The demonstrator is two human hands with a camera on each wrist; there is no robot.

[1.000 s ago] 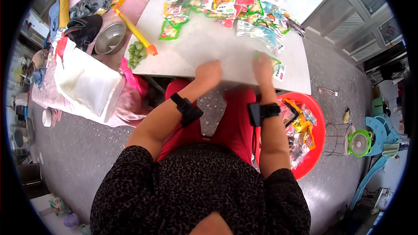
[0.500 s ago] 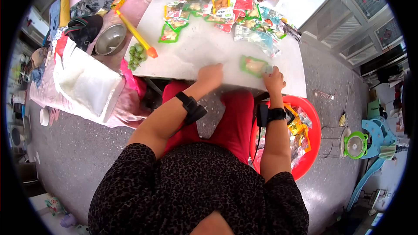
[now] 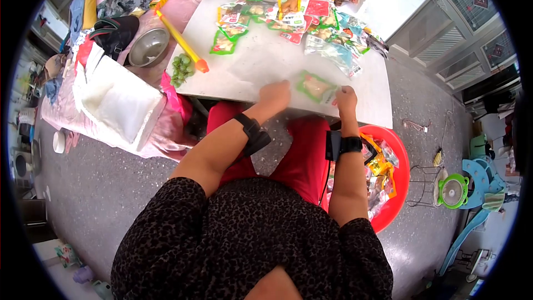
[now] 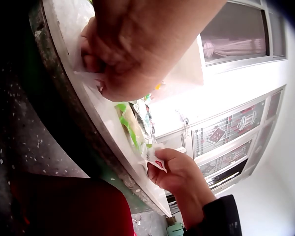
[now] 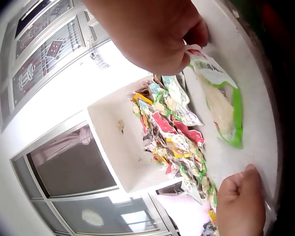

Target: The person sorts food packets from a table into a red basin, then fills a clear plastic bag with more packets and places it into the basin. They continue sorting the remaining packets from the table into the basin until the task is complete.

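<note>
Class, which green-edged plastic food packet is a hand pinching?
The green-edged plastic packet whose corner the right hand pinches; other visible ones lie farther back, untouched.

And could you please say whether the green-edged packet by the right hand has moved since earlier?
Yes: in the head view, the packet has shifted left, nearer the grapes.
</note>
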